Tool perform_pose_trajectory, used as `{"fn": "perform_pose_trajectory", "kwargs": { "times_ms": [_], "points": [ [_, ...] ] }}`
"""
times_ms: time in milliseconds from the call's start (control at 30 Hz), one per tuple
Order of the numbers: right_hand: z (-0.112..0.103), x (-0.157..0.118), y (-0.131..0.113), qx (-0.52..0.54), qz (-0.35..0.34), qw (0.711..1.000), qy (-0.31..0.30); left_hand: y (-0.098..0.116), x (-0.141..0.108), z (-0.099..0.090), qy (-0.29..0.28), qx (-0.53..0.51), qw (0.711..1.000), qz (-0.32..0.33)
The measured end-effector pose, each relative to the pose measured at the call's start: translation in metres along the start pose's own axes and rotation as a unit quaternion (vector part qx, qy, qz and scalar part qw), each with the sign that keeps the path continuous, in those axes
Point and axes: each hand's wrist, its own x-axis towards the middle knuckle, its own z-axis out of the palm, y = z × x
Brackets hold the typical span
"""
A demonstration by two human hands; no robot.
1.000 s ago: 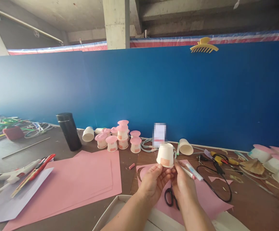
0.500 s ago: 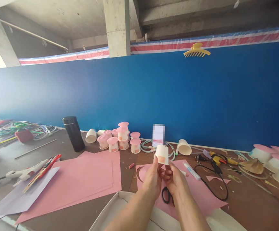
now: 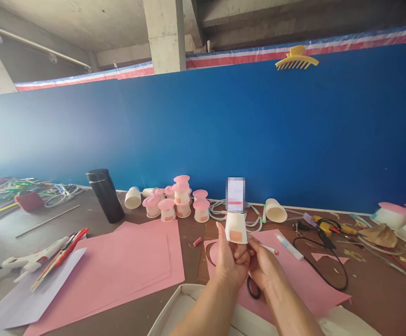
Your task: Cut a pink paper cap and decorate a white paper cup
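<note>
An upside-down white paper cup [image 3: 236, 226] with an orange patch on its side is held up in front of me. My left hand [image 3: 229, 261] supports it from the left and below, with the thumb raised beside it and the other fingers curled under the rim. My right hand [image 3: 259, 261] touches the cup's lower right edge with its fingertips. Beneath the hands lie a pink sheet [image 3: 304, 280] and black-handled scissors [image 3: 253, 288], partly hidden. Small cups with pink tops [image 3: 182, 210] stand in a group to the left.
A black bottle [image 3: 106, 196], pink sheets [image 3: 129, 266], a glue gun [image 3: 34, 256] and a red cutter [image 3: 71, 245] are on the left. Behind the hands stands a phone [image 3: 235, 193]. A loose cup [image 3: 275, 211], a glue stick [image 3: 289, 247] and black cable [image 3: 343, 275] lie right.
The cup has tilted slightly, and its orange patch now faces me more squarely. My left thumb has come off the patch to the cup's left side. The view has shifted a little.
</note>
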Motion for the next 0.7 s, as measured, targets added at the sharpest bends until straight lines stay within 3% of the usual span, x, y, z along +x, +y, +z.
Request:
{"fn": "perform_pose_trajectory", "kwargs": {
  "times_ms": [167,300,400,467,600,700],
  "points": [
    [-0.001,-0.001,0.004,-0.018,0.011,1.0,-0.002,0.006,-0.002,-0.002,-0.002,0.013,1.0,-0.005],
    [-0.002,-0.006,-0.003,-0.167,-0.053,0.982,0.062,0.015,-0.004,-0.004,0.004,-0.006,1.0,0.019],
    [-0.001,-0.014,-0.017,-0.318,-0.214,0.912,0.147,0.021,-0.004,-0.004,0.033,-0.019,0.998,0.052],
    [0.002,-0.021,-0.026,-0.374,-0.28,0.868,0.171,0.021,-0.004,-0.004,0.044,-0.009,0.997,0.055],
    [0.012,-0.036,-0.034,-0.4,-0.343,0.84,0.125,0.015,-0.004,-0.002,0.061,0.029,0.997,0.037],
    [0.016,-0.042,-0.032,-0.415,-0.461,0.782,0.067,0.01,-0.004,-0.002,0.069,0.059,0.995,0.044]
  ]
}}
